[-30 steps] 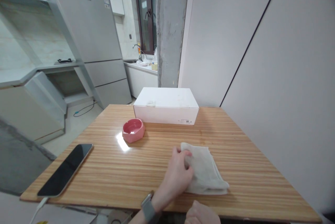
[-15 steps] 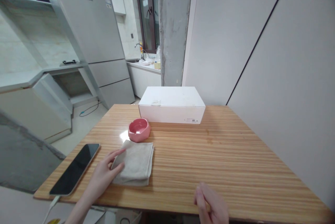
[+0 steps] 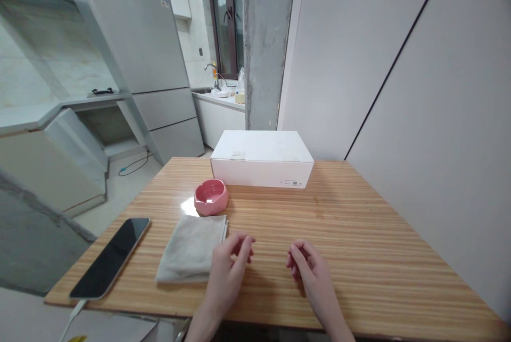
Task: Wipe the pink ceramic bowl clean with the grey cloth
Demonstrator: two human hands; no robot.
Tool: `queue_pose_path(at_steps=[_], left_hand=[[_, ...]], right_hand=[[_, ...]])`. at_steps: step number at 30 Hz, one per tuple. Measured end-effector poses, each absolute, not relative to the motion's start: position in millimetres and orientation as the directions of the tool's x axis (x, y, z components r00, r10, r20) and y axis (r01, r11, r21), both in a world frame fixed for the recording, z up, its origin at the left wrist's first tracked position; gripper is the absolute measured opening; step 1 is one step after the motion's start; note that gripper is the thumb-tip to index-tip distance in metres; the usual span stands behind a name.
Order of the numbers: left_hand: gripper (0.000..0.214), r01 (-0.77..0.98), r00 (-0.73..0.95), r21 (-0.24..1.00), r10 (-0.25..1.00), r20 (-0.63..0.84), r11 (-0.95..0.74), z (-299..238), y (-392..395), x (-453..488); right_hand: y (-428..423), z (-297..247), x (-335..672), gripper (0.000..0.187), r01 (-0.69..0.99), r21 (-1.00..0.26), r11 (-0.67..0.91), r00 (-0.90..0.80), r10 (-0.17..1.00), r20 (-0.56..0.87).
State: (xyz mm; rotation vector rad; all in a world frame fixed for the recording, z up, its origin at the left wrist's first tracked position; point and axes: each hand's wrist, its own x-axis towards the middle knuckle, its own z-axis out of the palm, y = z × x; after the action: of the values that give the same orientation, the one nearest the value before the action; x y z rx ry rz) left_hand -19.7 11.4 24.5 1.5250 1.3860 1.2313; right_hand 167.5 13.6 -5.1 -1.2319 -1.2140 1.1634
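Folded cloth (image 3: 189, 251) on the wood-grain table (image 3: 383, 257), by the pink ashtray (image 3: 211, 206); on my feed I'd guess light, floppy, pinch a corner. Left hand (image 3: 228, 265), right hand (image 3: 313, 273) half-curled, can't tell if fingertips meet.

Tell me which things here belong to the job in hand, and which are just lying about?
Seem to belong:
folded grey cloth, nearest the hands
left hand, overlapping the cloth's edge in view
right hand, loosely curled

Seem just lying about:
pink bowl
white box
phone
white cable
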Motion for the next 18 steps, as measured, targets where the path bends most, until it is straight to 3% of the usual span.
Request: queue_pose_path(at_steps=[3, 10, 18], left_hand=[[0.04, 0.17, 0.085, 0.985, 0.996, 0.02, -0.035, 10, 16, 4], [0.04, 0.359, 0.132, 0.925, 0.988, 0.079, -0.122, 2, 11, 13], [0.039, 0.354, 0.131, 0.928, 0.989, 0.072, -0.115, 2, 12, 13]], right_hand=[[15, -12, 164, 0.039, 0.037, -0.999, -0.036, -0.049, 0.998, -0.038], [11, -12, 163, 0.036, 0.198, -0.98, 0.018, -0.084, 0.996, 0.001], [10, -12, 164, 0.035, 0.249, -0.968, 0.027, -0.081, 0.997, 0.007]])
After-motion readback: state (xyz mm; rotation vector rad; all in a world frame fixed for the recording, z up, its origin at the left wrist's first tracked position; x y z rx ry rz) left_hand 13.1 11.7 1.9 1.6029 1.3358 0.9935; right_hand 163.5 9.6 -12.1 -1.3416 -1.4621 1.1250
